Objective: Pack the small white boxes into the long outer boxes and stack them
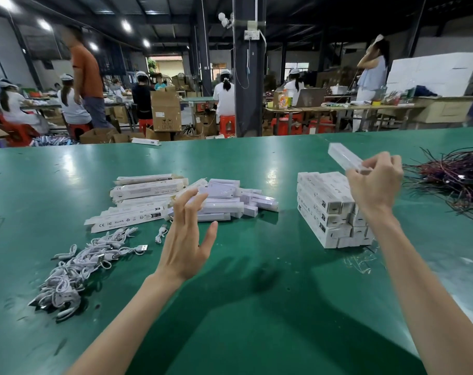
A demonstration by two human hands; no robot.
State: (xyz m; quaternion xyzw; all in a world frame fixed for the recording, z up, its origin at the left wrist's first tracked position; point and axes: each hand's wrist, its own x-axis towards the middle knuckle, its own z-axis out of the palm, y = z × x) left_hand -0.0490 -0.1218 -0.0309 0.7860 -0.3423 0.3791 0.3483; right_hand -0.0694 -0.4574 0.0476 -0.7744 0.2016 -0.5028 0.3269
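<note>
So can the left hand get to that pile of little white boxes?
Probably yes. The left hand is open and empty, its fingers right at the near edge of the pile of little white boxes, with nothing between them.

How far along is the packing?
Done: a stack of closed long boxes sits on the right. In hand: the right hand holds one more long box above that stack; the left hand is open over the loose small white boxes. Left: that pile, the flat outer boxes beside it, and the white cables.
</note>
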